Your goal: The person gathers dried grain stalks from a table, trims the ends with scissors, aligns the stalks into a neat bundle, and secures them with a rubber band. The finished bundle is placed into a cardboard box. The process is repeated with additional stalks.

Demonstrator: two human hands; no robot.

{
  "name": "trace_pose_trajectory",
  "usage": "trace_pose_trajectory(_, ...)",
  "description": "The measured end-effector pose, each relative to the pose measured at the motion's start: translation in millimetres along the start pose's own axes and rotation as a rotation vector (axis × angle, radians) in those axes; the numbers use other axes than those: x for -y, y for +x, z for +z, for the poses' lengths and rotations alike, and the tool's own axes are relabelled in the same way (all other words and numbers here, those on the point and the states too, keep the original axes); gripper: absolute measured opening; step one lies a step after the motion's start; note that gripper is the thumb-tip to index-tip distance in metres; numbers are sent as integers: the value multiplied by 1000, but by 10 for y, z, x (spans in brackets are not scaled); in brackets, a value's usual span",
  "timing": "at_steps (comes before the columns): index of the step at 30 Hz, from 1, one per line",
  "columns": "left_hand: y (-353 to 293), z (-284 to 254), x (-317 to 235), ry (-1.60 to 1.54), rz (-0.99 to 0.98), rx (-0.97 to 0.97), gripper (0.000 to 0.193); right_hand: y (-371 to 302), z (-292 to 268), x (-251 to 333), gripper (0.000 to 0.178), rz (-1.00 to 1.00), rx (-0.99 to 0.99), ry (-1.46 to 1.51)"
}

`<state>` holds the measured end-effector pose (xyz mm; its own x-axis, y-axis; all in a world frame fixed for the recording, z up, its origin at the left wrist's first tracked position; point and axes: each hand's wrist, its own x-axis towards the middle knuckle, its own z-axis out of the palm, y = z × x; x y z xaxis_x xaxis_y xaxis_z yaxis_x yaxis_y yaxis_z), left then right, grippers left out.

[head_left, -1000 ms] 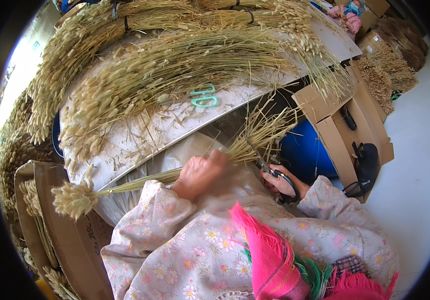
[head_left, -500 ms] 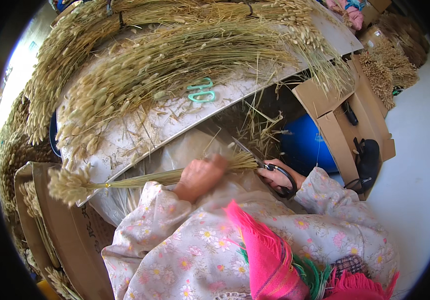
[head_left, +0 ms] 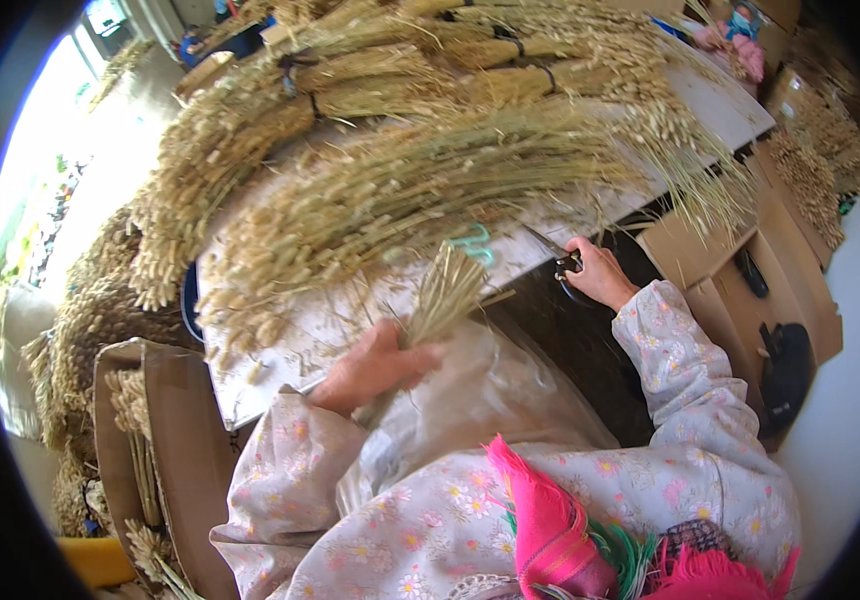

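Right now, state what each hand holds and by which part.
Left hand: dried-grass bundle, by its stems. Right hand: scissors, by their black handles.

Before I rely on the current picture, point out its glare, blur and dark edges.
Head view: the upper-left background is blown out to white; head view: the left hand is smeared, while the black-handled scissors look sharper; head view: the corners are black.

Smock (head_left: 380, 535): pale grey; pink, white and yellow flower print; long sleeves (head_left: 685, 350). Scarf (head_left: 550, 545), at 5 o'clock: bright pink, striped, fringed.
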<state>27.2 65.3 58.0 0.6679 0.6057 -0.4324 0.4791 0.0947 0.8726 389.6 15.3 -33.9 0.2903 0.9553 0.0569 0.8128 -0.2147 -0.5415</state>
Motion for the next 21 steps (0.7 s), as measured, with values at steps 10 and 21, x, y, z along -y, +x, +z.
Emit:
trace_pose_trajectory(10,-15,53,-275,-523,180,-121,41,-265,253,1193,37,-410,739,610)
trace_pose_trajectory(21,-103,-12,-55,-285,328,-72,99,-724,543,1581,25,-96,562,1343)
